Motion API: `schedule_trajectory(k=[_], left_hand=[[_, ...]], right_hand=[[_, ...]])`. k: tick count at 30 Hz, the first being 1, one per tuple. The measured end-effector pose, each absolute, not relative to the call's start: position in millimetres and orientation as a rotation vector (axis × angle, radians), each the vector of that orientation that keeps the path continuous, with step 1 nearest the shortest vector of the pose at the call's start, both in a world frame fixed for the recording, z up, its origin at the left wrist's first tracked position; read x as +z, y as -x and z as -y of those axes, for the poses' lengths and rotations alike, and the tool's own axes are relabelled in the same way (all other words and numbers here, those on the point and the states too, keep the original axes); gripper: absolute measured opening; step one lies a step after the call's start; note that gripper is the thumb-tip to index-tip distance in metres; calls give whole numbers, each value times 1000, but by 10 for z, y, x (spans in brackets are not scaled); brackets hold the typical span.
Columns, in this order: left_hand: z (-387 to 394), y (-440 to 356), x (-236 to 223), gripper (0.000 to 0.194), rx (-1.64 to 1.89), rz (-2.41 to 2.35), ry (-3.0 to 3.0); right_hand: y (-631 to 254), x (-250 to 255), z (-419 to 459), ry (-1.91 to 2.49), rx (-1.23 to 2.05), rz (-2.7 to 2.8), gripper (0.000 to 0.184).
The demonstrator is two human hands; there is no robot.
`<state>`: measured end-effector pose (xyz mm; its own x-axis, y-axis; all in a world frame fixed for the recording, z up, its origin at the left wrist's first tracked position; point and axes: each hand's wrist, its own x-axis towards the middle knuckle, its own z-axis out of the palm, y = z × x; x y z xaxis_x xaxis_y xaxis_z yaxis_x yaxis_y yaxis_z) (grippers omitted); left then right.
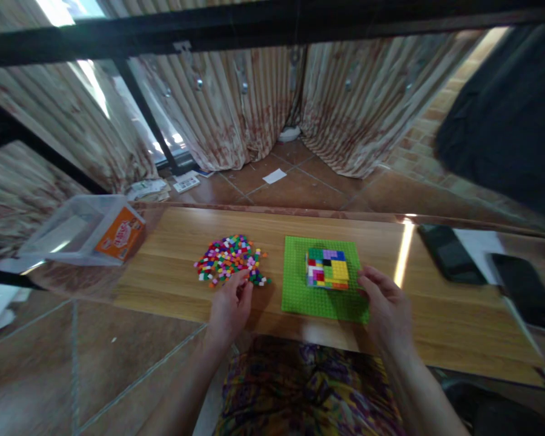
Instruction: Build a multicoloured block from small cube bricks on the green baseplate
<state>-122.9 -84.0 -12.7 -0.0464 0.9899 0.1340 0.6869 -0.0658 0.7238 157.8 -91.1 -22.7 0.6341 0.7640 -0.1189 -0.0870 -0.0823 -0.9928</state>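
A green baseplate (pixel 300 284) lies on the wooden table (pixel 172 236), with a small multicoloured block of bricks (pixel 327 268) built on it. Left of the plate is a loose pile of small coloured bricks (pixel 229 257). My left hand (pixel 231 306) rests at the near edge of that pile, fingers curled together as in a pinch; what they hold is too small to make out. My right hand (pixel 386 303) sits at the right edge of the baseplate, fingers curled and touching the plate beside the built block.
A clear plastic box (pixel 72 233) with an orange label lies on its side at the table's left end. Two dark phones (pixel 449 254) (pixel 524 290) lie at the right. Curtains and a tiled floor lie beyond the table's far edge.
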Motion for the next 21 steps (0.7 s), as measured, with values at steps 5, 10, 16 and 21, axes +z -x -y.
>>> schedule_trajectory(k=[5, 10, 16, 21], left_hand=[[775, 1571, -190, 22, 958, -1974, -1775], [552, 1753, -126, 21, 881, -2080, -1834], [42, 1770, -18, 24, 631, -2148, -2002], [-329, 1741, 22, 27, 318, -2036, -2224]], right_hand=[[-1537, -266, 941, 1658, 725, 642, 40], [-1548, -252, 953, 1879, 638, 790, 45], [-1636, -434, 1016, 1995, 519, 952, 44], [-1667, -519, 1026, 2043, 482, 1034, 40]])
